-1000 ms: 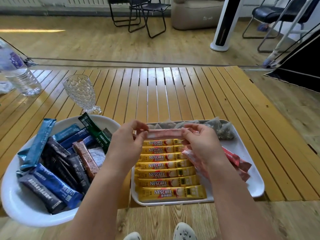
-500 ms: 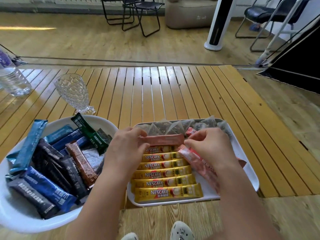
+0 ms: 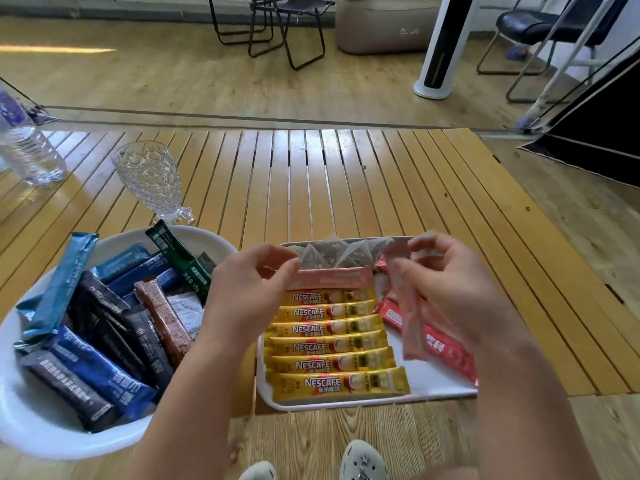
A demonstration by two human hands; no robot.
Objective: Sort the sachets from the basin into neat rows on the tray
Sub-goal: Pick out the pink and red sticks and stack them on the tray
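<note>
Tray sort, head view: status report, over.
Left hand open over pink sachet laid above yellow row. Right hand pinches another pink sachet, blurred. Basin well stocked. Nothing obstructing.

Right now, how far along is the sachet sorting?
Partly done. On the tray six yellow sachets lie in a neat row, a pink sachet above them and tea bags along the far edge. The right hand holds another pink stick, blurred. The left hand hovers over the tray. Many dark and blue sachets remain in the basin.
</note>
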